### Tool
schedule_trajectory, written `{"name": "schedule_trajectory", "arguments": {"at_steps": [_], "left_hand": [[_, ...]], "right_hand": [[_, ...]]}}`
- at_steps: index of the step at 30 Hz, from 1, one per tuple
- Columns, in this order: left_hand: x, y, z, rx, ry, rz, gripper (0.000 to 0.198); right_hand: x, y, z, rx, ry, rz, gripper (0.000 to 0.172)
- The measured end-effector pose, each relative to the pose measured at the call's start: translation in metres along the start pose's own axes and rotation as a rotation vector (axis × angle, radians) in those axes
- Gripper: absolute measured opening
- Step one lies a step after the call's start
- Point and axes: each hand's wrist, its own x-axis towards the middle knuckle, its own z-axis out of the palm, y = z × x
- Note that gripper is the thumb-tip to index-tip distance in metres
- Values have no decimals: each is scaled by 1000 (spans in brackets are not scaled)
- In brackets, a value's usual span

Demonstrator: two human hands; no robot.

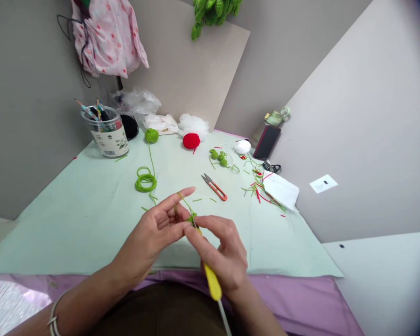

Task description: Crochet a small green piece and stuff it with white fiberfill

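Observation:
My left hand point(161, 226) pinches a small piece of green crochet point(192, 218) between thumb and fingers. Green yarn runs up over its raised index finger. In my right hand point(224, 247) is a crochet hook with a yellow handle point(213, 282), its tip at the green stitches. The two hands meet at the crochet piece, above the front of the table. A loose coil of green yarn point(146, 182) lies beyond my left hand, with a strand leading back to a green yarn ball point(151, 136). Orange-handled thread snips point(215, 187) lie just beyond the hands.
At the back stand a clear jar of pencils point(109, 137), a red yarn ball point(191, 141) and white stuffing point(193, 125). Small green crochet pieces point(220, 157), yarn scraps point(259, 189), a white ball point(242, 147) and a phone point(267, 142) are on the right.

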Motion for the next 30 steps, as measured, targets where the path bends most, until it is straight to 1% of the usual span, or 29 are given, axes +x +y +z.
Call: {"name": "schedule_trajectory", "arguments": {"at_steps": [1, 2, 3, 4, 6, 8, 10, 12, 14, 17, 19, 21, 22, 23, 24, 26, 28, 30], "left_hand": [[1, 0, -1, -55, -30, -62, 56], [1, 0, -2, -102, -62, -118, 56], [2, 1, -3, -136, -88, -158, 54], [3, 2, -5, -157, -106, -175, 53], [4, 4, -7, -166, -111, -163, 51], [4, 5, -8, -135, -96, -128, 48], [4, 5, -7, -87, -92, -94, 46], [3, 3, -5, -36, -105, -62, 43], [3, 0, -4, -1, -97, -34, 40], [3, -5, -2, 12, -15, 6, 42], [4, -7, 0, -20, 23, 20, 47], [5, -8, 2, -93, -2, -29, 46], [6, -8, 3, -142, -38, -73, 44], [7, -7, 2, -192, -82, -121, 42], [9, -6, 1, -237, -114, -157, 41], [11, -3, -3, -291, -137, -174, 40], [11, -1, -7, -285, -103, -144, 39], [10, 0, -9, -230, -85, -127, 38]], "right_hand": [[-2, 1, 2, -22, 4, -18, 55], [-2, 2, 3, 15, 20, -8, 54], [-2, 3, 4, 99, 51, 39, 49], [0, 4, 5, 217, 95, 121, 41], [6, 6, 4, 502, 193, 331, 27], [12, 8, 4, 754, 242, 500, 21], [17, 10, 6, 896, 236, 561, 19], [18, 11, 9, 900, 201, 556, 17], [17, 11, 12, 818, 192, 532, 16], [12, 8, 14, 629, 204, 464, 20], [7, 6, 16, 423, 199, 347, 27], [2, 4, 18, 207, 173, 209, 38], [1, 4, 18, 149, 171, 164, 43], [1, 3, 17, 144, 171, 151, 44], [1, 4, 16, 190, 175, 174, 41], [5, 4, 12, 390, 226, 306, 30], [10, 6, 8, 620, 282, 467, 22], [14, 8, 6, 802, 305, 573, 17]]}}
